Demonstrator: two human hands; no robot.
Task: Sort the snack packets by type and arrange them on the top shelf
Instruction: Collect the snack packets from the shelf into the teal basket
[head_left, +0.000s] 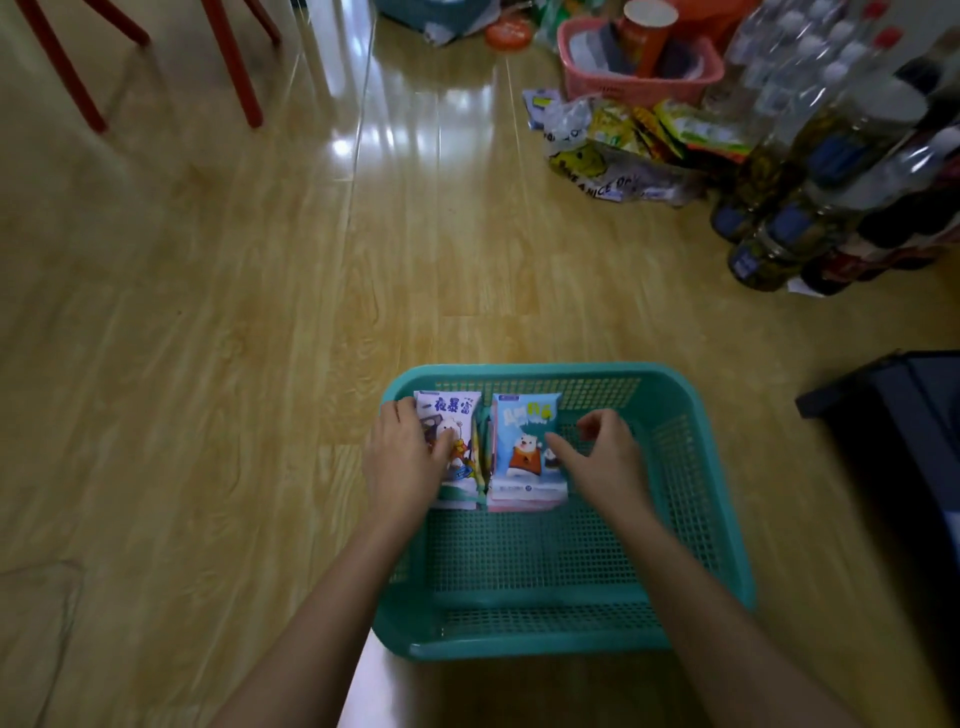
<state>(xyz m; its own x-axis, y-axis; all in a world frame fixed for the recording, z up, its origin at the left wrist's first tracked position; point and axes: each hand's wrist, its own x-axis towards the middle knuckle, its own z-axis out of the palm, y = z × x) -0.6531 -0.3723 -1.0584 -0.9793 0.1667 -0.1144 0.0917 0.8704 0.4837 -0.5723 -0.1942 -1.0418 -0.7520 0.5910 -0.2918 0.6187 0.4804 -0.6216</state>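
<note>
We're looking down at a teal plastic basket (691, 467) sitting on the wooden floor (234, 312), and both of our hands are in it. Two little stacks of snack packets are lying side by side at the basket's 11 o'clock corner: a purple-topped bear packet (448, 415) on the left stack and a blue bear packet (524, 447) on the right one, with a few more packet edges poking up in the gap between them.

Our left hand (402, 462) is lying flat on the purple packet, fingers spread and pressing down, not really gripping anything. Our right hand (602, 457) is sitting just at the 3 o'clock side of the blue packet, loosely curled, thumb tip touching the packet's edge, fingers holding nothing.

Up at 1 o'clock from the basket we're seeing a clear bag of yellow-green snack packets (623, 150) on the floor, a pink basket (639, 85) behind it, and shrink-wrapped bottles (810, 171) stacked at 2 o'clock. Red chair legs (234, 62) are showing at 11 o'clock.
</note>
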